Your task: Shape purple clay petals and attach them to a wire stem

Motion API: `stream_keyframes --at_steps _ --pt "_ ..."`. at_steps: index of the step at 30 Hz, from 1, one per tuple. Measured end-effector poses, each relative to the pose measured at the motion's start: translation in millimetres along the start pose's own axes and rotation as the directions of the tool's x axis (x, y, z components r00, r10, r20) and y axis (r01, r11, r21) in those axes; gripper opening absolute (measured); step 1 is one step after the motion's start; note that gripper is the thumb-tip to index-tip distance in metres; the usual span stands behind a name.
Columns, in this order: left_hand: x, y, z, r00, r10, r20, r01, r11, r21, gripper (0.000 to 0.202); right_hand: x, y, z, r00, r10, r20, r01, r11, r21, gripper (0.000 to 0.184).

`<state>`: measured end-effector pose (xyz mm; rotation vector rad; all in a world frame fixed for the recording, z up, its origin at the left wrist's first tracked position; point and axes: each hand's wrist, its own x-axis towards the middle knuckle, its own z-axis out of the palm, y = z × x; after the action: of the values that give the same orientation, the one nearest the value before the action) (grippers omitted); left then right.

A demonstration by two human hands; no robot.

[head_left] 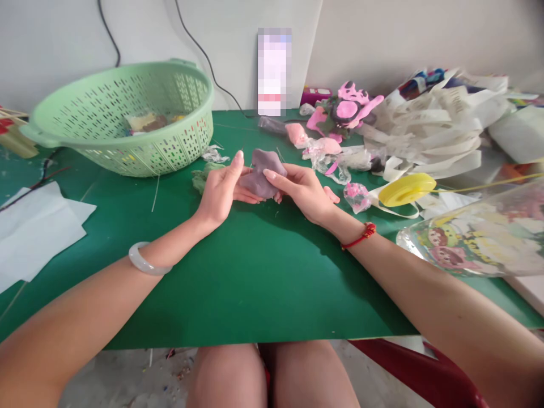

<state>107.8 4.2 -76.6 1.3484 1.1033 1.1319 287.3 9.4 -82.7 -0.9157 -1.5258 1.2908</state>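
Note:
Both my hands meet above the middle of the green table mat (238,283), holding one lump of mauve-grey clay (262,173). My left hand (221,192) cups the lump from the left with the thumb up and fingers under it. My right hand (302,191) pinches it from the right, fingers curled over the top. A pale bangle is on my left wrist and a red cord on my right wrist.
A light green perforated basket (127,113) stands at the back left. White paper sheets (38,226) lie at the left edge. Pink clay pieces and plastic wrap (335,124) sit behind the hands. A yellow tape roll (407,189), paper strips and a printed plastic bag (480,238) crowd the right.

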Motion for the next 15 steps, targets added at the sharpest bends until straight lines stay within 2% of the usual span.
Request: stream_keyframes --at_steps 2,5,11,15 --pt "-0.9 -0.2 -0.1 0.999 0.006 0.031 -0.006 1.0 0.015 0.049 0.5 1.4 -0.7 1.0 -0.005 0.023 0.005 1.0 -0.012 0.056" --pt "-2.5 -1.1 -0.5 0.994 0.087 0.063 -0.091 0.993 0.072 0.052 0.8 2.1 -0.5 0.998 -0.01 0.057 0.012 1.0 -0.021 0.057" --pt "-3.1 -1.0 -1.2 0.983 0.179 0.046 -0.185 0.967 0.175 0.053 0.3 0.1 1.5 0.999 0.007 0.032 -0.007 1.0 0.01 0.056" --pt "-3.3 -0.3 -2.3 0.978 0.209 0.024 -0.209 0.952 0.224 0.055 0.1 -1.7 2.0 0.997 0.0 0.079 0.0 1.0 -0.011 0.056"
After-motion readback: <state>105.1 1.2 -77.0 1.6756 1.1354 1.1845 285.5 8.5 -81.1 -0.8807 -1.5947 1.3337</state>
